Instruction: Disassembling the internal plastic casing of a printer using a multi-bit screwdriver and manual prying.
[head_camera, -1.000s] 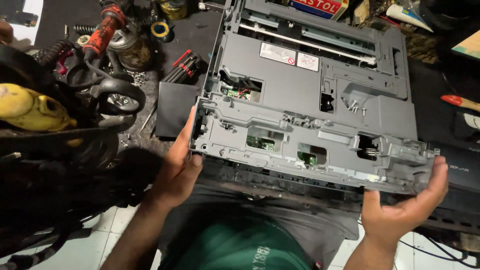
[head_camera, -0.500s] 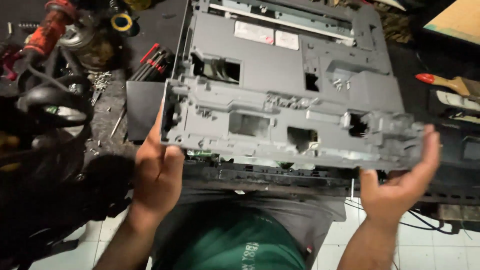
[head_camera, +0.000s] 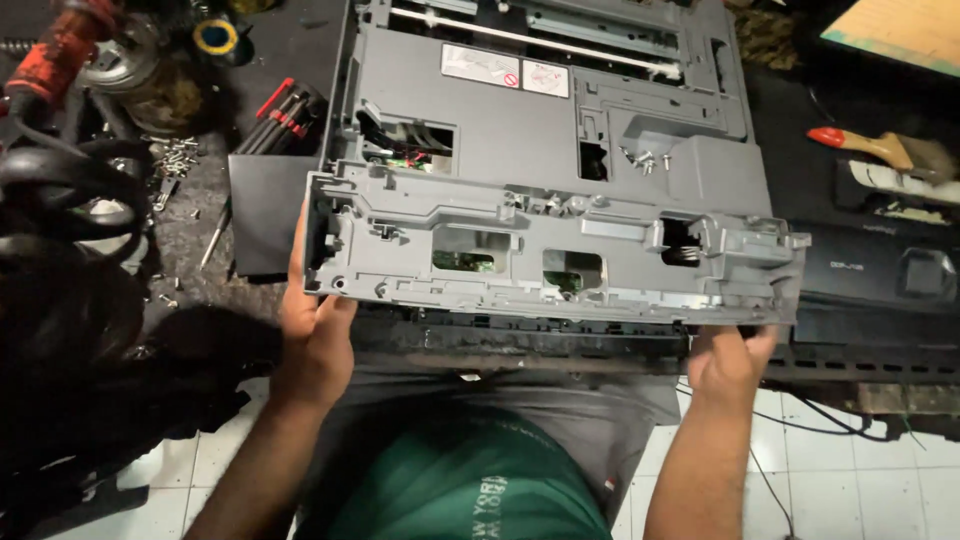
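I hold the grey plastic chassis (head_camera: 550, 170) of an opened printer with both hands, and its near edge is lifted toward me. My left hand (head_camera: 315, 320) is at about 8 o'clock of the chassis; the fingers are closed around the left corner, with the thumb lying along the side wall. My right hand (head_camera: 730, 360) is at about 5 o'clock, under the right end of the near edge. Its fingers are hidden below the grey frame, so I see only the back of the hand and I cannot tell exactly how they are curled, but the hand presses on the chassis from below.

Compared with half a second ago, the right hand is different: then its palm was open and the fingers stood up beside the right end, and now it has gone under the edge. The left hand stays on the same corner. The chassis itself now fills more of the view, and its near edge is closer to me.

At 10 o'clock from the chassis lie the red-handled screwdrivers (head_camera: 290, 110) and some loose small screws (head_camera: 175, 160) on the dark mat. At 2 o'clock there is a paintbrush (head_camera: 880, 150) with a red handle tip. Below the chassis lies the black printer cover (head_camera: 880, 280).
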